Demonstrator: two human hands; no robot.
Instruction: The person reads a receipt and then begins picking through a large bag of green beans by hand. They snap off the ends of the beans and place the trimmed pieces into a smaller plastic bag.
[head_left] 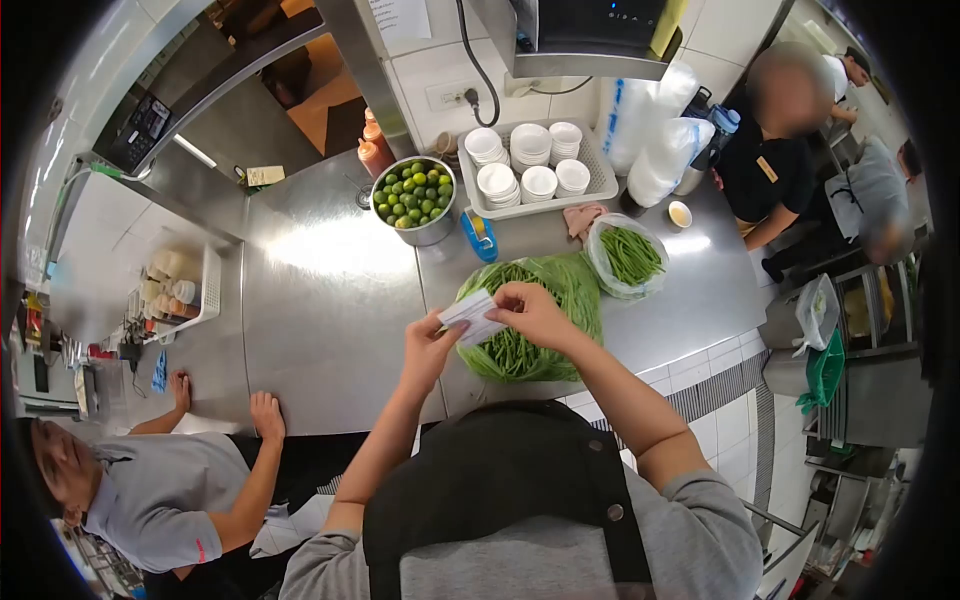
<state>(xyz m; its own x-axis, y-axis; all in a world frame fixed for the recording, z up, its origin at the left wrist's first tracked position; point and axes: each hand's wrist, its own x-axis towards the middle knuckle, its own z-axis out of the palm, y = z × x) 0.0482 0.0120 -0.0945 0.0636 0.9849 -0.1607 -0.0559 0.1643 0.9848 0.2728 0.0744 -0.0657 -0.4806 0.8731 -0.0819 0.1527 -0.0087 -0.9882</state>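
Between the fingers [508, 307] of both hands, folded white paper [470, 314]

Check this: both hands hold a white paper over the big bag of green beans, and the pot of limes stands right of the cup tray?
No: the head view shows the pot of limes left of the cup tray, not right. Both hands hold a white paper over the big bag of green beans.

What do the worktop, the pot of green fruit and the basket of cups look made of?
Worktop: brushed stainless, likely; grey with soft glare.
Pot: metal, probably stainless; silvery, reflective wall.
Basket: moulded plastic, seemingly; pale, matte, perforated.
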